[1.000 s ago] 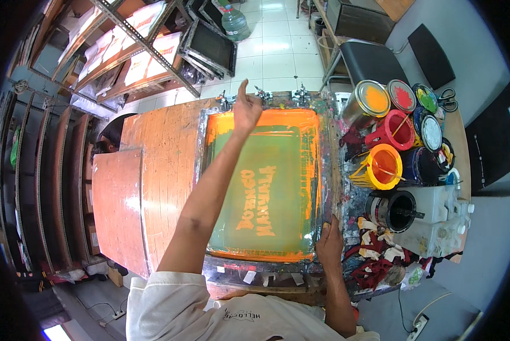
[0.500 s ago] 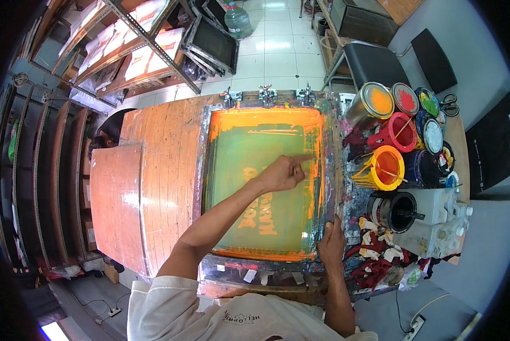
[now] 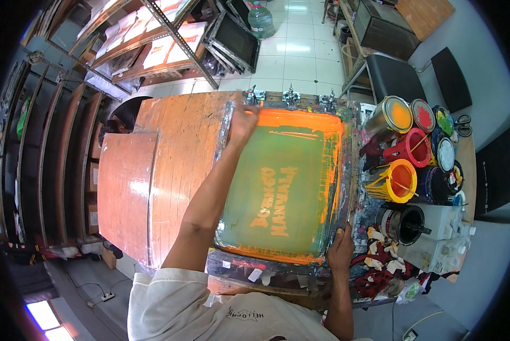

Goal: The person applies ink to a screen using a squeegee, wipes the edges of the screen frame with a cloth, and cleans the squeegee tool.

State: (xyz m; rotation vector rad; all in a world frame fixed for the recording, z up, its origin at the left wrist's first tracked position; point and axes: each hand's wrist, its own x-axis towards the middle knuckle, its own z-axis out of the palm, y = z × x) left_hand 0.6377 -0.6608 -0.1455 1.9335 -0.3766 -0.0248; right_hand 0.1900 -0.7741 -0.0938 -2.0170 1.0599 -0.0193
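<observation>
Head view, printing screen (image 3: 283,150), between both hands (image 3: 243,123)

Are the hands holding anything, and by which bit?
I can't tell for sure. The right hand is at the right edge of the screen frame, near its lower corner; the left hand is by its upper left corner.
</observation>
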